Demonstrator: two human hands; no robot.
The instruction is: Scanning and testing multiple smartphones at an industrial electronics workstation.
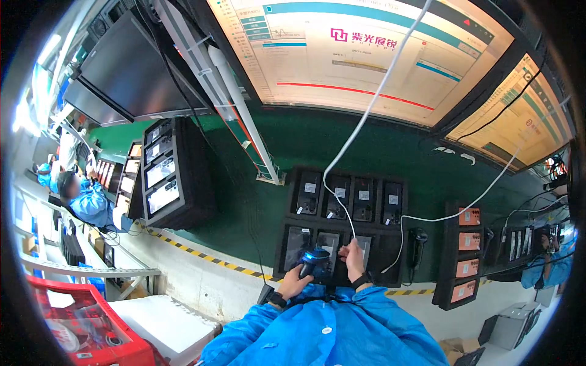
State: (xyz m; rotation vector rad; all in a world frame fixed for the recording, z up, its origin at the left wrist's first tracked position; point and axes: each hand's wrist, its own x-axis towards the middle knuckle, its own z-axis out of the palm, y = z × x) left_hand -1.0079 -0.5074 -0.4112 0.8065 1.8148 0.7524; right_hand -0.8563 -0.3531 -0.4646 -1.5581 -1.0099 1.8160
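Note:
My left hand (pixel 295 283) is wrapped round the handle of a black and blue barcode scanner (pixel 315 257), which is over the near row of a black foam tray (pixel 387 249). My right hand (pixel 352 259) pinches the lower end of a white cable (pixel 349 213) hanging from above; the plug is hidden by the fingers. Dark phones with white labels lie in the tray's slots, among them a far-row phone (pixel 308 194). Below the scanner and right hand are near-row phones, partly covered. A second white cable (pixel 427 218) ends on the tray's right side.
Another dark scanner (pixel 418 245) lies right of the tray, beside a black tray of orange phones (pixel 469 241). Large monitors (pixel 366 61) stand behind. At left are a metal post (pixel 247 116), stacked phone trays (pixel 198 177) and a person in blue (pixel 91 204).

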